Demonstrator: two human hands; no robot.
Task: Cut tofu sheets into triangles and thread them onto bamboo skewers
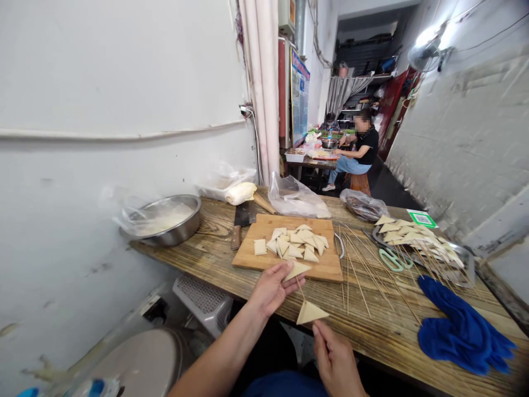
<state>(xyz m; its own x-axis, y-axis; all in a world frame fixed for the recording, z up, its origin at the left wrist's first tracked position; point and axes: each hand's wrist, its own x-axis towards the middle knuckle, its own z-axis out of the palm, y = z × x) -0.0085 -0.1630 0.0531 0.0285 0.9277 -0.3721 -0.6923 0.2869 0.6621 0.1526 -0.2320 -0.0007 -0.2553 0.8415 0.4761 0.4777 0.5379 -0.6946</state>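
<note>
My left hand (270, 288) pinches a pale tofu triangle (296, 269) between thumb and fingers, just in front of the cutting board's near edge. A thin bamboo skewer (300, 288) runs from this piece down to a second tofu triangle (311, 313), which is threaded on it. Below that lower triangle, my right hand (335, 355) grips the skewer's end; its fingers cover most of that end. On the wooden cutting board (248, 261) lies a pile of similar cut tofu pieces (298, 242). Several loose skewers (366, 270) are spread on the table to the board's right.
A metal tray (469, 271) holds filled skewers at the right, beside green-handled scissors (390, 260) and a blue cloth (458, 333). A cleaver (236, 237) lies left of the board, near a steel bowl (177, 234). Farther back, a person (366, 146) sits at another table.
</note>
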